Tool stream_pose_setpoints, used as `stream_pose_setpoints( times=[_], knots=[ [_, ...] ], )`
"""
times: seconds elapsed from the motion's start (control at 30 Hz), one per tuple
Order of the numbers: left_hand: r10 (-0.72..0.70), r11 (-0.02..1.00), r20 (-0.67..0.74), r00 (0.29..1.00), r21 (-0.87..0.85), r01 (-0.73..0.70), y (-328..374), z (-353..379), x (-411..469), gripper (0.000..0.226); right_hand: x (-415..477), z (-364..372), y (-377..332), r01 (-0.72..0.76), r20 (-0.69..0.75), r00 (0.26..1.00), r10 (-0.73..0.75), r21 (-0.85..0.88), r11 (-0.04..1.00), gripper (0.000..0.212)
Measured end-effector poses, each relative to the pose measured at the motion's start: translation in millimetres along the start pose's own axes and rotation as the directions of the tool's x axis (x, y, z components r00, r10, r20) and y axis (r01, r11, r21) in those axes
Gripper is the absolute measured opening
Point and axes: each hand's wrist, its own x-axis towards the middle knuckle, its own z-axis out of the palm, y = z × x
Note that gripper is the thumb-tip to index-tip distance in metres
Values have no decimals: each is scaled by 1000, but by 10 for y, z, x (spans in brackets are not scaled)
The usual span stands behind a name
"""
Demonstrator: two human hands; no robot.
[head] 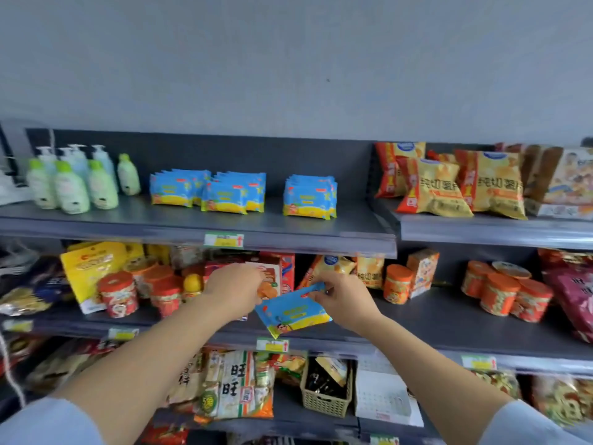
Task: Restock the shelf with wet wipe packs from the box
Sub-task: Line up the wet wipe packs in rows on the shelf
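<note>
We see the carry stage of restocking: one wet wipe pack (293, 311) is in the air in front of the middle shelf, tilted with its left corner low, and it is not yet among the shelved packs (234, 195) on the top shelf (288, 239). The box is out of view. The right hand (343, 300) holds the pack by its upper edge, with thumb and fingertips (316, 295) closed in a pinch. The left hand (236, 287) is just beside the pack's upper left corner with its fingers bent downward. We cannot tell whether they grip the pack or only come close to it. We judge that the next move is a lift up to the top shelf, where the pack would be set upright in the gap between the middle and right-hand groups of shelved packs. That spot lies clear of the lotion bottles (72, 187) on the left and the chip bags (449, 187) on the right.
</note>
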Motion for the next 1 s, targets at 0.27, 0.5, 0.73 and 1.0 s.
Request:
stream_pose_setpoints(
  times=[0.27, 0.5, 0.73, 1.0],
  knots=[
    [-75, 997, -90, 993, 21, 77, -937, -228, -183, 31, 441, 183, -816, 21, -162, 987, 2, 141, 990, 20],
    [-119, 993, -138, 983, 7, 121, -1453, -406, -131, 29, 947, 263, -1321, 33, -244, 969, 35, 268, 963, 23],
    [-175, 984, -190, 966, -2, 178, -2002, -420, 190, 20, 1629, 422, -1613, 36, -229, 972, 49, 354, 935, 21],
    [-254, 963, -217, 943, 29, 267, -2680, -326, 784, 25, 2583, 778, -1730, 38, -170, 985, 43, 448, 893, 21]
  ],
)
